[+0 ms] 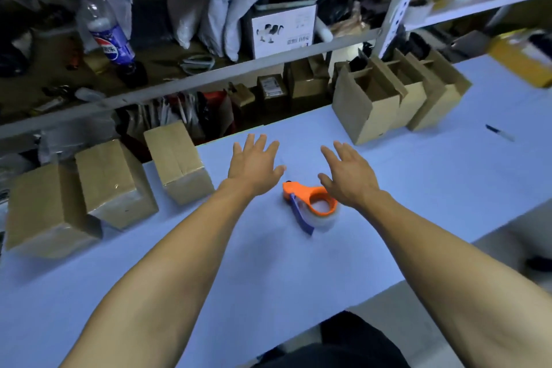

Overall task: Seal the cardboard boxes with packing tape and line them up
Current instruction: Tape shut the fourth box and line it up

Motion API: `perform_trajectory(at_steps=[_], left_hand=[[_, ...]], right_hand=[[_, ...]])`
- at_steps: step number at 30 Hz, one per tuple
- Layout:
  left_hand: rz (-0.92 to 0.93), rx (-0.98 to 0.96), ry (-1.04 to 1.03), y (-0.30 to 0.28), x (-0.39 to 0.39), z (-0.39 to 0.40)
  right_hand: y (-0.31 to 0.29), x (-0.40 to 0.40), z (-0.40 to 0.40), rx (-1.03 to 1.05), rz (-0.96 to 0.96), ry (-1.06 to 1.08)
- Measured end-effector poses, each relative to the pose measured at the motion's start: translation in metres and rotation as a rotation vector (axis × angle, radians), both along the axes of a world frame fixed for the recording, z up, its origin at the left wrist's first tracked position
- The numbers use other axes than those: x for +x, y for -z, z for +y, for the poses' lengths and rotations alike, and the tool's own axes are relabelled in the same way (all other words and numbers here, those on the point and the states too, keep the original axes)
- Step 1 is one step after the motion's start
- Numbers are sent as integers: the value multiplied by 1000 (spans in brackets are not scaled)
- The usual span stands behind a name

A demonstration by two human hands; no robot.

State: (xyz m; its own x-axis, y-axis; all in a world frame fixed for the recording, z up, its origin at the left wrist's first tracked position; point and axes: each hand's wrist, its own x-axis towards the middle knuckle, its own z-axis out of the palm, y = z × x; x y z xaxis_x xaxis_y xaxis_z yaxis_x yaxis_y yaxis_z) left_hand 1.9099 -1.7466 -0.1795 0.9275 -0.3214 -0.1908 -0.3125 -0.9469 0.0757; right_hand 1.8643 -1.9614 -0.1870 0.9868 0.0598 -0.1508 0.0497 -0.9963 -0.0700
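Note:
Three sealed cardboard boxes stand in a row at the left of the blue table: the nearest (pixel 44 212), the middle one (pixel 110 182) and the farthest (pixel 176 161). Three boxes with open flaps (pixel 367 110) stand together at the back right. An orange tape dispenser (pixel 313 203) with a clear roll lies on the table between my arms. My left hand (pixel 254 164) hovers flat with spread fingers just left of it, holding nothing. My right hand (pixel 349 176) is also spread, just above and right of the dispenser, empty.
The blue table (pixel 448 176) ends at a metal shelf rail (pixel 179 84) behind it. On the shelf are a cola bottle (pixel 104 30), a white printed carton (pixel 283 30) and bags. A pen (pixel 500 132) lies at the far right, near a yellow box (pixel 522 60).

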Motion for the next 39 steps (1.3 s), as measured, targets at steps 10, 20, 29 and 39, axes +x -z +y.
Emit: perform_trajectory(at_steps=[10, 20, 29, 39], left_hand=[[-33, 29, 73, -4, 19, -121], [9, -35, -62, -6, 73, -233], [32, -126, -166, 13, 133, -281], [218, -422, -305, 54, 175, -316]], right_hand=[[-4, 21, -121, 67, -62, 95], [-11, 109, -227, 166, -21, 86], [10, 177, -251, 322, -14, 79], [39, 210, -251, 427, -46, 65]])
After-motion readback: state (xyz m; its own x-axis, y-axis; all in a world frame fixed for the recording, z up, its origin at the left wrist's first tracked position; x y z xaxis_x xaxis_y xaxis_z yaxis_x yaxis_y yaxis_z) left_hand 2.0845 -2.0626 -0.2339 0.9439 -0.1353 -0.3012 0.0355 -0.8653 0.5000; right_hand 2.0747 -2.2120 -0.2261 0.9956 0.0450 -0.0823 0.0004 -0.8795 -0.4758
